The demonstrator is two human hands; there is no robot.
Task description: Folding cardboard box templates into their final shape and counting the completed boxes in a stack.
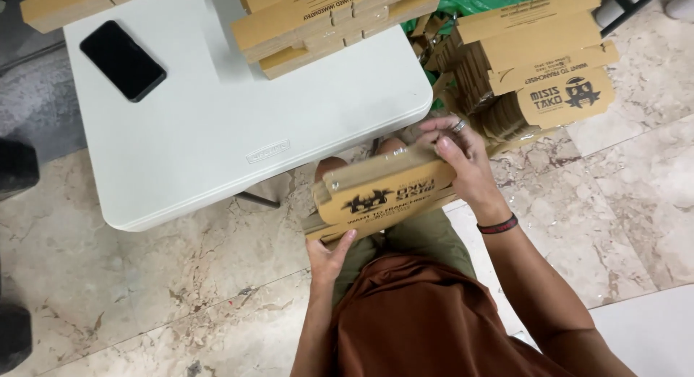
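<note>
Two hands, left and right, one black phone on one white tabletop, one cardboard box at frame centre, and two stacks of flat boxes: top centre, upper right.

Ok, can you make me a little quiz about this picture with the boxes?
1. True or false: the right hand grips the far end of the flat cardboard box.
2. What black thing lies on the white table? A) a phone B) a mug C) a shoe
3. Fill in: the left hand holds the box from ____.

Key
1. True. The box sits over the person's lap.
2. A, the black phone, near the table's far left corner.
3. Underneath, at its near corner. More cardboard boxes are stacked on the floor and on the table.
</note>
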